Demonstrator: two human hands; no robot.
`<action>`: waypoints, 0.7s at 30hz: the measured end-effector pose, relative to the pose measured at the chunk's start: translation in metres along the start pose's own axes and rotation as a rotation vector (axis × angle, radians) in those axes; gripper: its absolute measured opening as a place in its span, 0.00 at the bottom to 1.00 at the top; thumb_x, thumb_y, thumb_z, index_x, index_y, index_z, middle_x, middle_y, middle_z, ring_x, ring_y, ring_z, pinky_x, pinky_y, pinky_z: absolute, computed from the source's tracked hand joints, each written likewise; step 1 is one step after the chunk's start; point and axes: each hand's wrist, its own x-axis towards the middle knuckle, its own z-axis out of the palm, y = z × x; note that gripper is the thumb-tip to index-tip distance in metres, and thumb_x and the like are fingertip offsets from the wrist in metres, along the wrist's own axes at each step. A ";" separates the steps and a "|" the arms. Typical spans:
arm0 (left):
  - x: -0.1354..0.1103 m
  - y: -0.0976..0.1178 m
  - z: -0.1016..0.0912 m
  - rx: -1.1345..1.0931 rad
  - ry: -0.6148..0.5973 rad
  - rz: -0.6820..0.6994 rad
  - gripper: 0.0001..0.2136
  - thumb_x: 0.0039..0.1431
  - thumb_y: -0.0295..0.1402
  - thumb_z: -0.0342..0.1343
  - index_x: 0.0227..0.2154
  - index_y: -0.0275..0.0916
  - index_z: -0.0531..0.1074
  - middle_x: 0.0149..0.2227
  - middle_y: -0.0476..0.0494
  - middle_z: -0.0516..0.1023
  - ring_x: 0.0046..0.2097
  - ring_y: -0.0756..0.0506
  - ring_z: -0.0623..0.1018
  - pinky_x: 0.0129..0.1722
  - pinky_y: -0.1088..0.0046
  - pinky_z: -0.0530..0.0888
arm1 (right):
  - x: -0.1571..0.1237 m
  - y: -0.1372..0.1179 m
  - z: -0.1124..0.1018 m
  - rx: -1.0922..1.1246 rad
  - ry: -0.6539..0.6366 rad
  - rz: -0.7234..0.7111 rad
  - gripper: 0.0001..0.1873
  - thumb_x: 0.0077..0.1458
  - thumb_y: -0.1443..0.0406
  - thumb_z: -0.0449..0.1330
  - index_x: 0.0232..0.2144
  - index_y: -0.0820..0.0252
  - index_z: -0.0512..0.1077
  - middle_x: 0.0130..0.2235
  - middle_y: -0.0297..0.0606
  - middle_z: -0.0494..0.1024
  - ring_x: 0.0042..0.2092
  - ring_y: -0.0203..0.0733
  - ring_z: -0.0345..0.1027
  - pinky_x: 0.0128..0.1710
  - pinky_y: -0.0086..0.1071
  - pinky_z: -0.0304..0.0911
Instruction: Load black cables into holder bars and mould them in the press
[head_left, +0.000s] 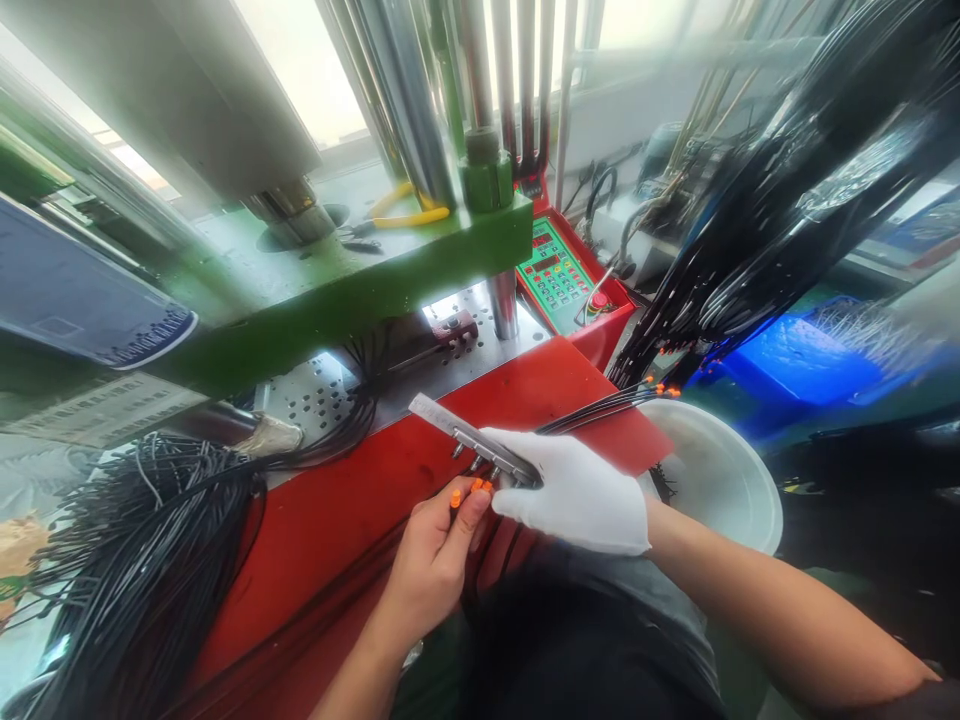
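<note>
My bare left hand (433,560) pinches several black cables with orange tips (456,498) between thumb and fingers. Their dark lengths (337,590) trail over the red work surface (300,520). In a white glove, my right hand (576,492) grips a grey metal bar (469,436) with a row of short pins along its lower side. The bar slants up to the left, just above the orange tips; whether they touch it I cannot tell. The palm side of the gloved hand is hidden.
A green press (360,300) with steel columns stands ahead, pliers (411,208) with yellow handles on its plate. Its control panel (555,265) is at the right. Black cable bundles lie left (165,540) and hang right (750,200). A white bucket (757,480) and a blue bin (795,365) stand right.
</note>
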 end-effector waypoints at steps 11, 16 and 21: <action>0.005 0.007 0.001 -0.015 0.081 -0.058 0.14 0.64 0.41 0.46 0.28 0.38 0.67 0.22 0.51 0.65 0.23 0.51 0.65 0.25 0.76 0.62 | 0.002 0.004 -0.005 0.089 -0.014 0.029 0.15 0.54 0.65 0.58 0.46 0.56 0.71 0.32 0.29 0.72 0.32 0.34 0.67 0.33 0.26 0.64; 0.003 0.002 -0.004 -0.267 0.170 -0.101 0.16 0.63 0.43 0.46 0.43 0.36 0.70 0.23 0.53 0.59 0.22 0.52 0.60 0.21 0.76 0.59 | 0.003 0.005 -0.012 0.183 -0.026 0.208 0.19 0.52 0.61 0.61 0.47 0.57 0.70 0.24 0.25 0.65 0.21 0.28 0.58 0.20 0.24 0.57; 0.000 0.000 -0.004 -0.058 0.201 -0.026 0.12 0.62 0.37 0.51 0.42 0.37 0.73 0.24 0.50 0.70 0.23 0.51 0.68 0.27 0.75 0.68 | 0.001 0.002 -0.008 0.165 -0.006 0.112 0.21 0.51 0.64 0.61 0.49 0.55 0.70 0.33 0.28 0.74 0.33 0.34 0.67 0.34 0.26 0.66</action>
